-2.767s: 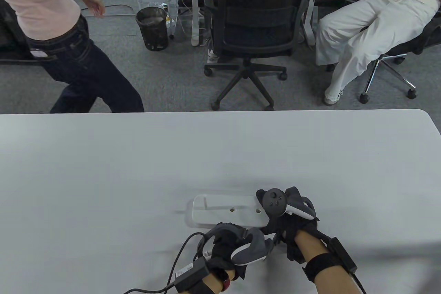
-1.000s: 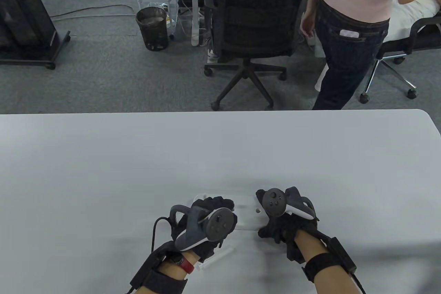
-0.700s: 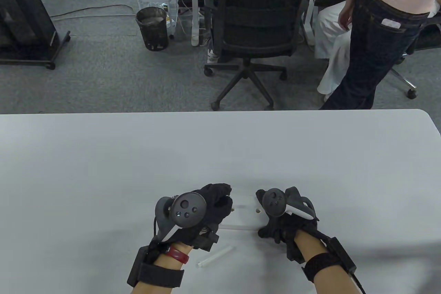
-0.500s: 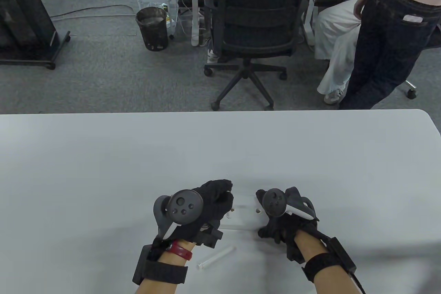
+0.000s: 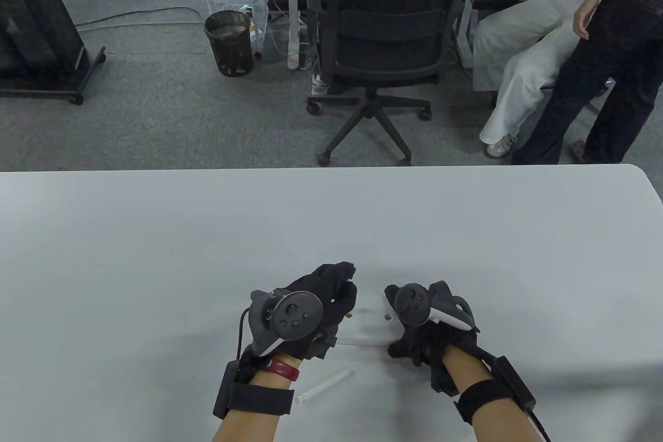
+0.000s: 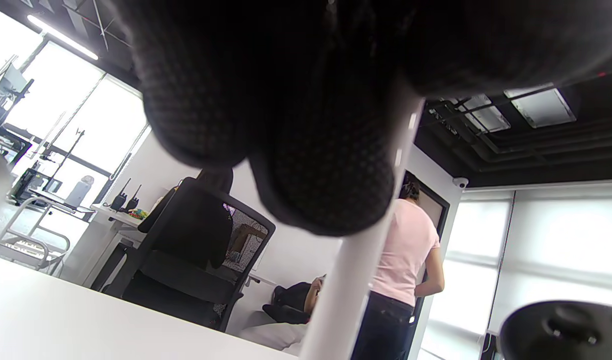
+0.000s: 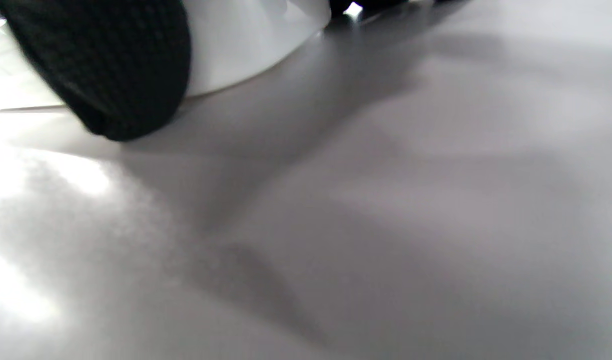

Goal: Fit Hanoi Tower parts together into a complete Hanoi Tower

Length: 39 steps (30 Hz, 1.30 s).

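Observation:
The white Hanoi base [image 5: 370, 327] lies flat near the table's front edge; two empty holes show, one in the middle [image 5: 350, 315] and one at the right [image 5: 387, 316]. My left hand [image 5: 344, 287] hangs over the base's left half and pinches a white peg, seen in the left wrist view [image 6: 358, 260] running down from the fingers [image 6: 331, 190]. The peg's lower end is hidden. My right hand [image 5: 409, 344] grips the base's right end; one finger [image 7: 105, 65] presses its edge [image 7: 245, 40]. A second white peg [image 5: 326, 385] lies loose on the table in front.
The white table [image 5: 155, 255] stretches far to the left and back. Beyond its far edge stand an office chair [image 5: 386, 48] and a bin [image 5: 229, 43]. A standing person [image 5: 611, 58] and a seated one are at the back right.
My left hand has come from the table's front up over the base's left half with a peg, drifting slightly right. The right hand has not moved. The standing person walked to the right.

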{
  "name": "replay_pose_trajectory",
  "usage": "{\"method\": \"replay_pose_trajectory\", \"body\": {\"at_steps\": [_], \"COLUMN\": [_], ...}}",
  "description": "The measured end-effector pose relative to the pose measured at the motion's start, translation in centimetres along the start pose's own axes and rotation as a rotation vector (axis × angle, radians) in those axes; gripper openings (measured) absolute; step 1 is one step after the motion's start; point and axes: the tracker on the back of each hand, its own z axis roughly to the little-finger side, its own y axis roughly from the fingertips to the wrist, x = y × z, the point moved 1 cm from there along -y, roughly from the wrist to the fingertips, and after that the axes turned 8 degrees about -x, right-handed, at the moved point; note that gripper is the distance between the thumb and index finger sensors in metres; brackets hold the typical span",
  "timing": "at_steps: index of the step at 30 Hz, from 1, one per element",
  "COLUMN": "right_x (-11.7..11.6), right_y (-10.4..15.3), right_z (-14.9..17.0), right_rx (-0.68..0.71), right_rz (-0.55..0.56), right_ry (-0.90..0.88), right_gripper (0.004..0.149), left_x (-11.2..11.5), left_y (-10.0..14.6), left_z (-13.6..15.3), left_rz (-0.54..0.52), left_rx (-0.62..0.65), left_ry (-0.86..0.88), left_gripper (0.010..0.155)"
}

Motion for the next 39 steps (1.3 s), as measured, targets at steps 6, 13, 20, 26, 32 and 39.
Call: {"method": "replay_pose_trajectory", "body": {"at_steps": [6,13,20,26,32,39], "right_x": [0.0,0.0,-0.1,-0.2,-0.2,-0.3], "right_y": [0.0,0.0,0.0,-0.1,-0.1,-0.2], "right_z": [0.0,0.0,0.1,0.2,0.2,0.2], "right_rx": [-0.003,-0.002,-0.001,0.001,0.000,-0.001], "right_rz": [-0.001,0.000,0.002,0.004,0.004,0.005], "right_ry": [0.000,-0.003,-0.011,-0.013,-0.014,-0.015], "right_gripper": [0.111,0.111,0.111,0.111,0.111,0.111], "left_x": [1.2,2.5,3.4,3.8,4.1,4.3], "left_y": [0.2,0.4,0.7,0.9,1.0,1.0], "left_z": [0.2,0.2,0.4,0.4,0.2,0.1], "left_rz": [0.012,0.027,0.042,0.045,0.057,0.069], "left_rx": [0.014,0.028,0.023,0.035,0.046,0.046], "left_ry": [-0.039,-0.086,-0.111,-0.125,-0.150,-0.160], "left_gripper": [0.046,0.046,0.046,0.045,0.045,0.045]}}
